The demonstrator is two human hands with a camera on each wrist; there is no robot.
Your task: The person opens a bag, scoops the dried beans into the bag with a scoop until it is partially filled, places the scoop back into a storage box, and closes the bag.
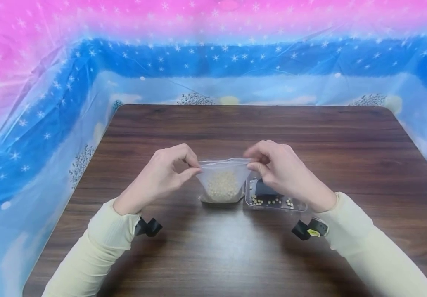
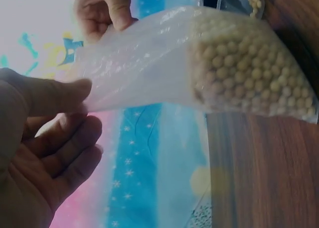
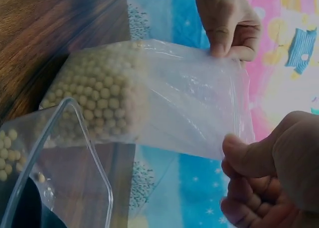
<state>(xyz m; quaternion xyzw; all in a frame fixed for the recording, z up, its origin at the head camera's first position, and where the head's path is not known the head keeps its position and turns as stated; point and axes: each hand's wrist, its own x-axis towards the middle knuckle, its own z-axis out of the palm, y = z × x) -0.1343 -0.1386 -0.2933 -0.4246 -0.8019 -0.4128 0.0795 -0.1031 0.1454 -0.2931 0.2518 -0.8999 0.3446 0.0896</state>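
A clear zip bag (image 1: 222, 183) part filled with round, pale yellow beans (image 2: 249, 68) stands on the table in the head view. My left hand (image 1: 169, 169) pinches the left end of its top edge between thumb and fingers. At the opposite top corner, my right hand (image 1: 278, 167) pinches the bag between thumb and forefinger. The bag's top is stretched between both hands, and the beans lie in its lower part. In the right wrist view, the right thumb (image 3: 244, 153) presses on the bag near the zip strip.
Just right of the bag sits a clear plastic tray (image 1: 273, 207) with several loose beans (image 1: 258, 201) and a dark object (image 1: 265, 188) inside, partly behind my right hand. The brown wooden table (image 1: 213, 247) meets a printed cloth backdrop (image 1: 213, 62) along its far edge.
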